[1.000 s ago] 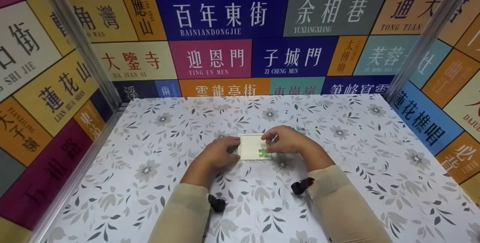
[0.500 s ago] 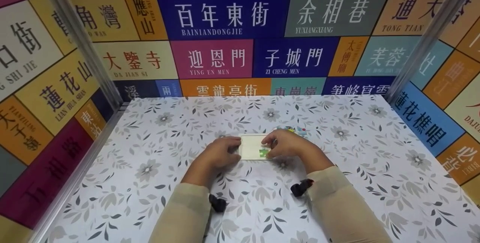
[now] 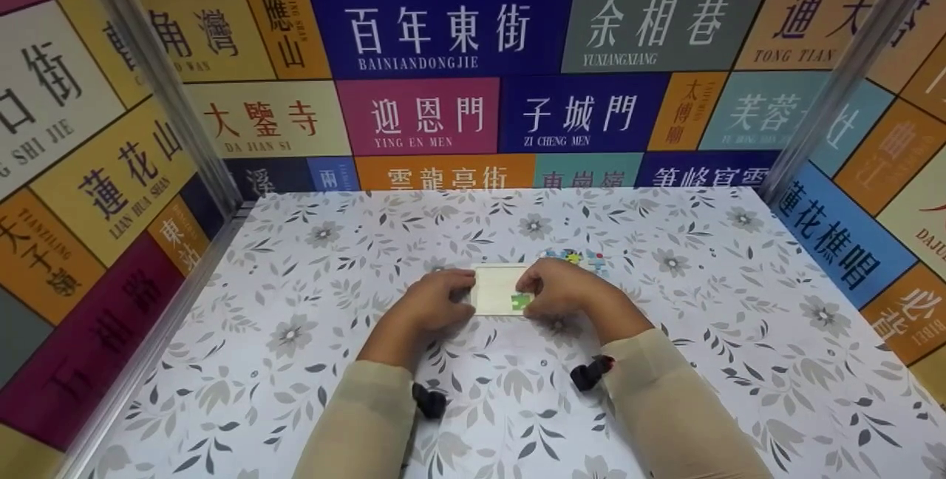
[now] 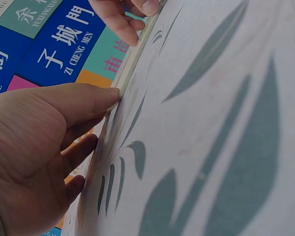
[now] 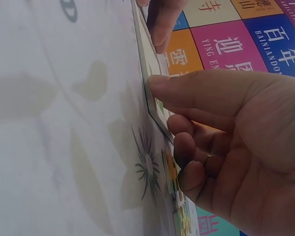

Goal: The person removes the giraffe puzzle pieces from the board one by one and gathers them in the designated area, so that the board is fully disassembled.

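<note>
A small cream puzzle tray (image 3: pixel 494 290) with a thin raised rim lies on the table between the hands. In its near right corner sits a green puzzle piece (image 3: pixel 520 302). The left hand (image 3: pixel 436 301) holds the tray's left side, its thumb at the near corner and fingers farther back. Above the right end, the right hand (image 3: pixel 565 290) has thumb and index finger on the green piece. In the right wrist view the thumb (image 5: pixel 187 91) lies over the tray's edge, hiding most of the piece, and the other fingers are curled.
Several colourful puzzle pieces (image 3: pixel 576 256) lie just behind the right hand, partly hidden by it. A white cloth with grey flowers (image 3: pixel 295 390) covers the table. Panels with Chinese lettering (image 3: pixel 436 28) stand behind and at both sides, with clear corner posts.
The right hand has lowered slightly and its thumb and fingers have drawn in on the green piece. More of the loose pieces behind it show. The left hand and tray stay put.
</note>
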`<state>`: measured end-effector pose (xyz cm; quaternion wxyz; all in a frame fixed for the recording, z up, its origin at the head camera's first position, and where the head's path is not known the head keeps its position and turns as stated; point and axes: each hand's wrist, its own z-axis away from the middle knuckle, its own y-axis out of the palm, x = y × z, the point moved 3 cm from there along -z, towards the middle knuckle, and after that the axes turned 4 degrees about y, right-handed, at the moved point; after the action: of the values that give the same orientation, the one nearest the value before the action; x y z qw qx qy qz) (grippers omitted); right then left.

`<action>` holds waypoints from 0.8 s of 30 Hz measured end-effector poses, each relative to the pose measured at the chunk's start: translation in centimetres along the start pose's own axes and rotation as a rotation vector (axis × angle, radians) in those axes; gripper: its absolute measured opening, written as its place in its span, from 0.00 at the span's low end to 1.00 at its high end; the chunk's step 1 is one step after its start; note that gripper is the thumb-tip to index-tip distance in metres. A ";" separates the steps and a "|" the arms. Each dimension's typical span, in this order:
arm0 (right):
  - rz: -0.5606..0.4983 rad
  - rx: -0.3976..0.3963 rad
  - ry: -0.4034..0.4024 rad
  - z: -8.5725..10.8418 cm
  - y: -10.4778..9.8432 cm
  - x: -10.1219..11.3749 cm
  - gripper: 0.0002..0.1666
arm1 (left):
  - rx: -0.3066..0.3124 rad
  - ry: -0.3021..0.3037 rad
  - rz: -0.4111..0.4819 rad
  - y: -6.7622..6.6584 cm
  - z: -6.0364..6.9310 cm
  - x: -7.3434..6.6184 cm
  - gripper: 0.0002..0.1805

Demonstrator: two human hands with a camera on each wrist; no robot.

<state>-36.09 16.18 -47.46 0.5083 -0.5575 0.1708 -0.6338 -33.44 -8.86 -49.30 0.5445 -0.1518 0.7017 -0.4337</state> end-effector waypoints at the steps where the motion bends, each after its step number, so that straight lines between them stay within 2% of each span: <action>1: -0.001 -0.002 0.005 0.0 0.0 0.0 0.24 | 0.002 -0.006 0.000 0.0 0.0 0.0 0.31; 10: -0.019 -0.014 -0.001 0.3 0.0 0.5 0.22 | 0.004 -0.016 0.032 0.0 0.0 0.0 0.31; 15: -0.025 -0.018 -0.007 0.4 -0.1 0.6 0.21 | 0.005 -0.013 0.020 -0.1 0.0 -0.1 0.31; 24: -0.048 -0.029 -0.051 0.2 -0.2 0.4 0.24 | 0.020 -0.050 0.021 -0.1 0.1 -0.2 0.32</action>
<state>-35.97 16.01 -47.05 0.4891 -0.5848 0.1535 -0.6287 -33.25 -8.82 -49.10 0.5678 -0.1498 0.6852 -0.4308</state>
